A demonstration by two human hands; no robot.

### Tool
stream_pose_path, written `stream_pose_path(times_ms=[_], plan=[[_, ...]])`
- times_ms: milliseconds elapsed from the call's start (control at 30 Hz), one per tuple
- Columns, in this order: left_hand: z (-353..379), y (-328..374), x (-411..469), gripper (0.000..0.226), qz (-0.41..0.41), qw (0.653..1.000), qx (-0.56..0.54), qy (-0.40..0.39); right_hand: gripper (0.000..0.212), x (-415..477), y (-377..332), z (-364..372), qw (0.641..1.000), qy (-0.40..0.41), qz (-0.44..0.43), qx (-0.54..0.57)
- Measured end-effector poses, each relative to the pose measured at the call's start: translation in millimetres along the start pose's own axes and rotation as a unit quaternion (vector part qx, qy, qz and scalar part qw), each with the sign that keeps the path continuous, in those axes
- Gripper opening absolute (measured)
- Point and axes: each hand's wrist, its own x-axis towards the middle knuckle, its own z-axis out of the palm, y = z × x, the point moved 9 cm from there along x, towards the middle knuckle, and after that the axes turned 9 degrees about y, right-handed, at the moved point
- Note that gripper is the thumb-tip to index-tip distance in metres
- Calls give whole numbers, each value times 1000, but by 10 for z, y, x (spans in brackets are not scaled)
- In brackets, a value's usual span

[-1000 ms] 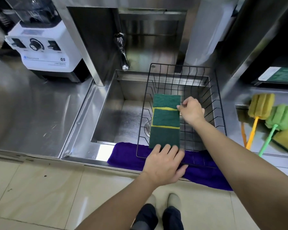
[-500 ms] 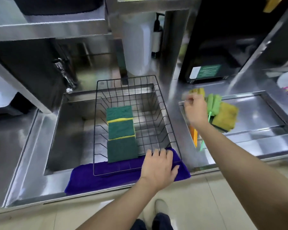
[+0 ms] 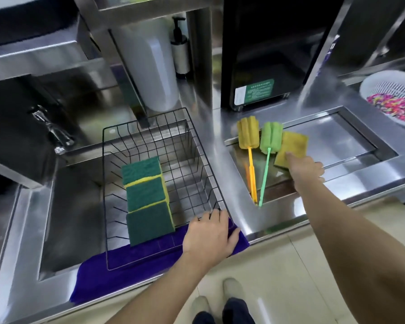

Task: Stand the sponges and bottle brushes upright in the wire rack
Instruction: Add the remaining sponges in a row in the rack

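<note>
A black wire rack (image 3: 198,146) sits across the left sink with three green-and-yellow sponges (image 3: 147,199) standing on edge in a row inside it. My left hand (image 3: 209,237) rests on the rack's near right corner, fingers curled over the wire. In the right basin lie a yellow bottle brush (image 3: 247,135), a green bottle brush (image 3: 270,137) and a yellow sponge (image 3: 292,146). My right hand (image 3: 304,171) reaches onto the near edge of that yellow sponge, fingertips touching it; whether it grips the sponge is unclear.
A purple cloth (image 3: 126,270) lies under the rack on the counter's front edge. A faucet (image 3: 49,129) hangs at the left. A white colander (image 3: 393,99) with colourful bits sits at far right. A pump bottle (image 3: 180,50) and a white container (image 3: 150,66) stand behind the rack.
My right hand left the sponges in the rack, swung right over the brushes, and now touches the yellow sponge. The view shifted right. My left hand slid to the rack's near right corner.
</note>
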Motion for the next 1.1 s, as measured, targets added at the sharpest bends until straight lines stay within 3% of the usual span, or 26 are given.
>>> stream_pose_path(times_ms=[200, 300, 433, 500, 567, 633, 833, 1000, 1100], plan=[[13, -1, 0, 43, -2, 1000, -1, 0, 73, 11, -29, 27, 998, -21, 21, 62], [13, 1, 0, 43, -1, 1000, -2, -6, 62, -27, -109, 42, 980, -46, 29, 192], [42, -16, -1, 46, -7, 1000, 4, -27, 78, -145, -215, -32, 938, -42, 58, 339], [67, -21, -9, 48, -10, 999, 5, -53, 65, -169, -280, -56, 913, -47, 76, 397], [64, -26, -18, 47, -10, 998, 1, -57, 35, -230, -407, -81, 894, -67, 74, 437], [33, -52, -29, 47, -16, 999, -8, -49, 26, -364, -601, -105, 877, -100, 52, 466], [-1, -223, -162, 71, -28, 999, -1, -42, 28, -958, -1168, 56, 846, -261, -21, 464], [-167, -556, -322, 69, -74, 997, -12, 1, 42, -1485, -1530, 320, 772, -381, -51, 507], [-244, -635, -399, 62, -74, 996, -21, 47, 8, -1773, -1684, 467, 742, -431, -52, 511]])
